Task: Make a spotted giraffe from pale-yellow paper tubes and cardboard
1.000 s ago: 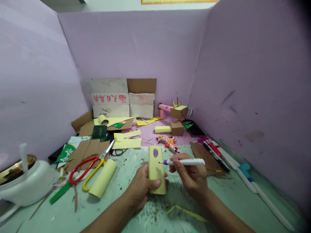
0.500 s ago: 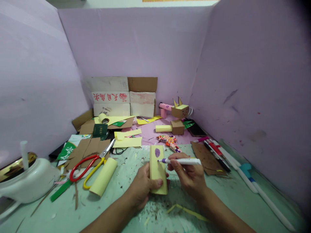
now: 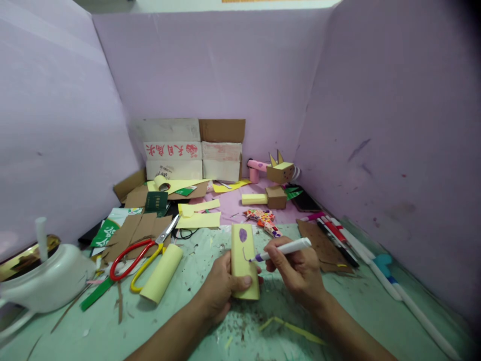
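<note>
While my left hand [image 3: 220,291] grips the yellow tube [image 3: 243,260] steady (near the table's front edge), my right hand [image 3: 296,271] pinches the marker [image 3: 281,249], tip touching it.

Left hand [image 3: 220,288] in a closed grip, thumb across the front; right hand [image 3: 298,271] pinched shut, both forearms low.

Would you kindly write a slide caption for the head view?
Left hand steadies a pale yellow paper-covered tube on the green table while the right hand draws on it with a purple-tipped white marker.
</note>
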The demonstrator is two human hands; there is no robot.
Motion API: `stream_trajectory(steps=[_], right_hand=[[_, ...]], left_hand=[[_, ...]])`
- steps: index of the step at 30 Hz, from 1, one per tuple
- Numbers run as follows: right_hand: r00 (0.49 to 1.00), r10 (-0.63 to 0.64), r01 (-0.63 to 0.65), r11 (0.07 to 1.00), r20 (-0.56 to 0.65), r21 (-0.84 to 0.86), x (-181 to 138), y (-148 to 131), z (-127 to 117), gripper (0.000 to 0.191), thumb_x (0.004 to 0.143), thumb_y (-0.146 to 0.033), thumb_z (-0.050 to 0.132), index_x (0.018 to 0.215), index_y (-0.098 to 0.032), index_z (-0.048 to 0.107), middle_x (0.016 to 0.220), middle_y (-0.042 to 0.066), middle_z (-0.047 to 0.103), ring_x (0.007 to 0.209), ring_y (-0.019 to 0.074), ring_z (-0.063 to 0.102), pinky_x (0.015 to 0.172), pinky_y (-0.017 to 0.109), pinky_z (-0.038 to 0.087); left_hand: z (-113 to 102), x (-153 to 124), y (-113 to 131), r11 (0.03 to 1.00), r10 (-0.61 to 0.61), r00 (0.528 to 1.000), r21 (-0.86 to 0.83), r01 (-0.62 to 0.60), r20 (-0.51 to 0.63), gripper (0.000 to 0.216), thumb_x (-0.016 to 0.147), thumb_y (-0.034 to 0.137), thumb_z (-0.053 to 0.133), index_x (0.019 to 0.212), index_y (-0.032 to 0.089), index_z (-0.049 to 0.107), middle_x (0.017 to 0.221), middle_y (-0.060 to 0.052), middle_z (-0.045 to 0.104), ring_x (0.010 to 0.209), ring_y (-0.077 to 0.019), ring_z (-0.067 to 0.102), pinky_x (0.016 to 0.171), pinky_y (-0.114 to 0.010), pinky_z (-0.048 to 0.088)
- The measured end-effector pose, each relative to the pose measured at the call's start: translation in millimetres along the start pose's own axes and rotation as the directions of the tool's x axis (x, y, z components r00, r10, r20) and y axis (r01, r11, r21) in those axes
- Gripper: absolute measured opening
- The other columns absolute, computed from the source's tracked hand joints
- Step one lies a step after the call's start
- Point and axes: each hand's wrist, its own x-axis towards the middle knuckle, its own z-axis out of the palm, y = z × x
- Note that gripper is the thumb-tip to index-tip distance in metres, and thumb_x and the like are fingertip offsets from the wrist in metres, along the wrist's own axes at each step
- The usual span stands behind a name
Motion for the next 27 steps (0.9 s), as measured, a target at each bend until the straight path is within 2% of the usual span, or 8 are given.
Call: stream_trajectory(steps=[8,18,27], right_hand=[[0.994,0.015,-0.016,1.000,-0.109,-0.002,-1.0,2.5,0.7,0.019,0.091,-0.027,0.055,0.077,-0.016,0.062,0.053,0.000,0.062,0.042,0.0131,0.060,0.041,0.022,0.045],[0.998,0.021,-0.018,0.999,-0.056,0.042,-5.6,3.7,3.6,0.017,0.091,-0.028,0.055,0.081,-0.017,0.063,0.056,0.000,0.064,0.047,0.0138,0.062,0.045,0.023,0.048],[0.994,-0.004,0.013,0.997,-0.108,0.077,-3.1,4.3,2.2,0.018,0.093,-0.026,0.053,0.080,-0.017,0.063,0.057,0.000,0.062,0.048,0.0137,0.062,0.047,0.024,0.048]], left_hand=[[1.9,-1.2,0.5,1.000,-0.016,1.000,0.011,0.016,0.002,0.058,0.044,0.017,0.084,0.097,0.012,0.060,0.084,-0.008,0.071,0.068,-0.0207,0.065,0.065,-0.031,0.050],[2.0,-0.3,-1.0,1.000,-0.014,1.000,0.016,0.014,0.008,0.058,0.046,0.014,0.084,0.098,0.013,0.060,0.086,-0.008,0.070,0.072,-0.0197,0.063,0.069,-0.032,0.050],[0.1,0.3,-1.3,1.000,-0.012,1.000,0.009,0.012,-0.001,0.062,0.043,0.021,0.087,0.098,0.012,0.060,0.088,-0.011,0.072,0.071,-0.0214,0.065,0.065,-0.031,0.051]])
